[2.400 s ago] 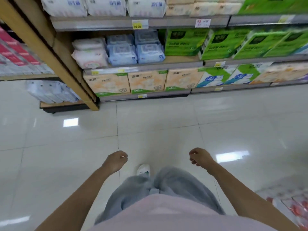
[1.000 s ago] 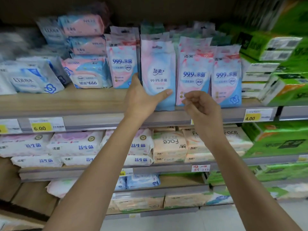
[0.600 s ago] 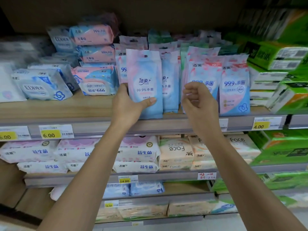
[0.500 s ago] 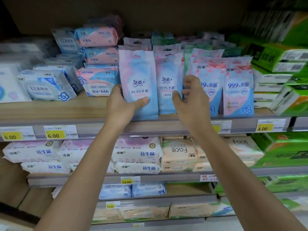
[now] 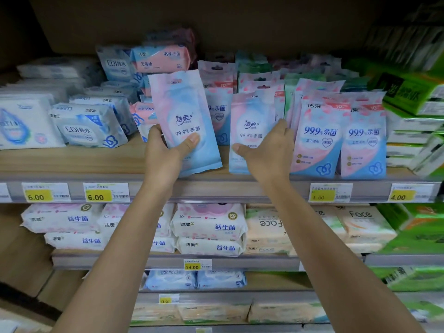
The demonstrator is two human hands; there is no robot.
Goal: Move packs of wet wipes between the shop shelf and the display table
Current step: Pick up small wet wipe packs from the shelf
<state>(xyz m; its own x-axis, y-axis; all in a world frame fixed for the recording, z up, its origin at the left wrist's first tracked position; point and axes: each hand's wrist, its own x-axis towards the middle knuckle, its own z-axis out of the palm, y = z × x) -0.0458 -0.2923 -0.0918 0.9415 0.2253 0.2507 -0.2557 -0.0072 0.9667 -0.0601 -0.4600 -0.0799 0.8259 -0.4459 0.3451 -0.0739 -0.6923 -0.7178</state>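
Note:
My left hand grips a tall pink-and-blue pack of wet wipes by its lower left edge, thumb across the front, and the pack tilts out over the front of the wooden shelf. My right hand grips a second pack of the same kind, which stands upright in the row, with my fingers wrapped round its right edge and my thumb low on its front. More upright packs stand behind and to the right.
Flat blue wipe packs lie on the left of the same shelf. Green tissue boxes fill the right. White and peach packs are stacked on the shelf below. Yellow price tags line the shelf rail.
My left hand has drawn its pack out of the row and leftward, tilting it. My right hand has moved in from the front and taken hold of the pack behind it.

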